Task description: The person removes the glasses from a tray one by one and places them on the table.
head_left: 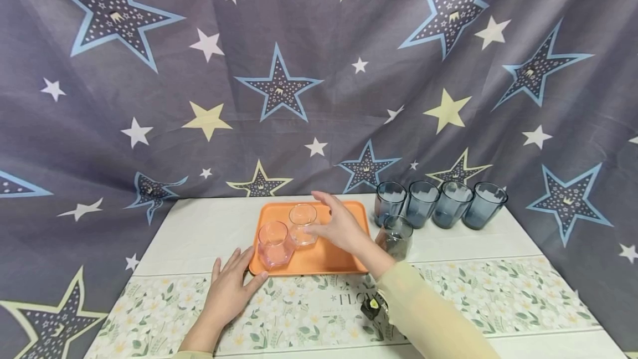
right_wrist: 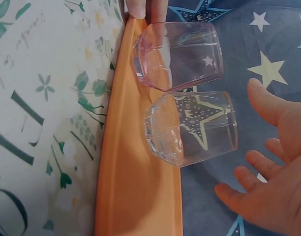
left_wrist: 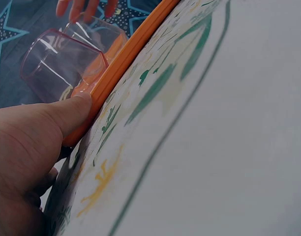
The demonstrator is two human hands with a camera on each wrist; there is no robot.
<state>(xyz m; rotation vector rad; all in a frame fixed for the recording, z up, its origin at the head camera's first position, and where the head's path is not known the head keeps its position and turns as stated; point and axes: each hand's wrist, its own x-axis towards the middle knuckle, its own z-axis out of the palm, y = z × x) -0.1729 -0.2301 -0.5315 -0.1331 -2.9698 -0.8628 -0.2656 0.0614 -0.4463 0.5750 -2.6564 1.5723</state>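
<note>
On an orange tray, a pink-tinted glass stands at the left, close beside a clear glass. My left hand holds the tray's near left corner, thumb on the front rim and fingers along the left side. My right hand hovers over the tray beside the clear glass, thumb and fingers spread apart. In the right wrist view that hand shows a gap to the clear glass, and nothing is in its grasp.
Right of the tray, several blue glasses stand in a row at the back, with a grey glass in front, partly behind my right forearm. A small black object sits by the right sleeve. A star-patterned curtain hangs behind the table.
</note>
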